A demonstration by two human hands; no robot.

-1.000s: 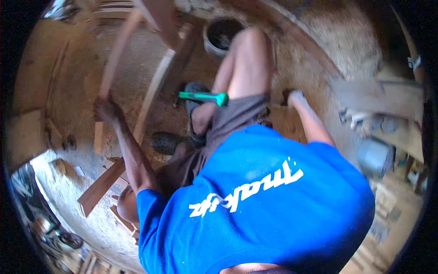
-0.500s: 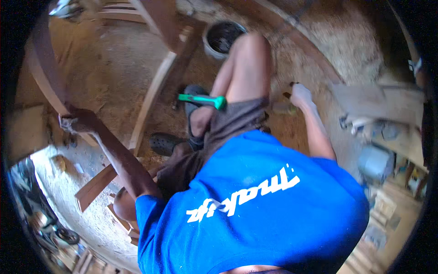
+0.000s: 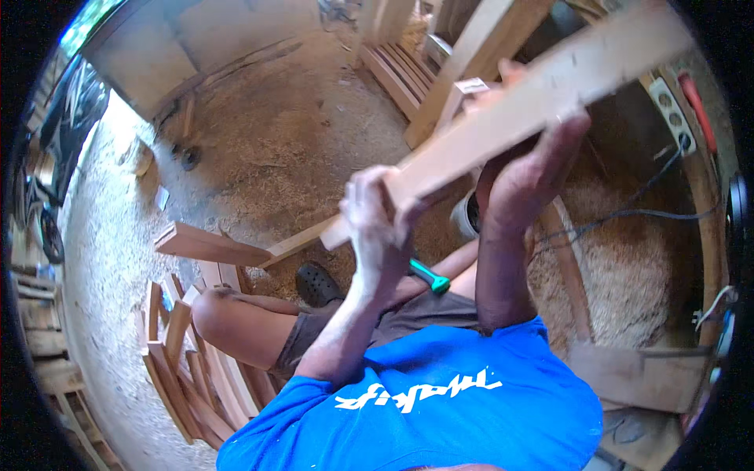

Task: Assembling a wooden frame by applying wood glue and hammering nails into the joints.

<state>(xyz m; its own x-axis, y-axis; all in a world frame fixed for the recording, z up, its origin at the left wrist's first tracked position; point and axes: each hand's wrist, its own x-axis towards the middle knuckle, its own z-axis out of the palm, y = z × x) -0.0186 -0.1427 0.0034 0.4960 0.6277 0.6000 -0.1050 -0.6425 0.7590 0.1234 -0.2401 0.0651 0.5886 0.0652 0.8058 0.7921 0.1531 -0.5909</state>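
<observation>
Both hands' grip: plank (image 3: pixel 503 118) low end.

Single head-worn fisheye view, looking steeply down, close over the blue shirt (image 3: pixel 440 400) at 6 o'clock, sawdust floor (image 3: pixel 290 141) toward 12.

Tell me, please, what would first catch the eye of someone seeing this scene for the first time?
Most striking is the long pale wooden board slanting from the middle up to the upper right, gripped by the left hand near its lower end and the right hand further up. Just below the hands, a green-handled tool lies by the person's lap. At lower left, a stack of curved wooden pieces rests on the sawdust-covered floor.
</observation>
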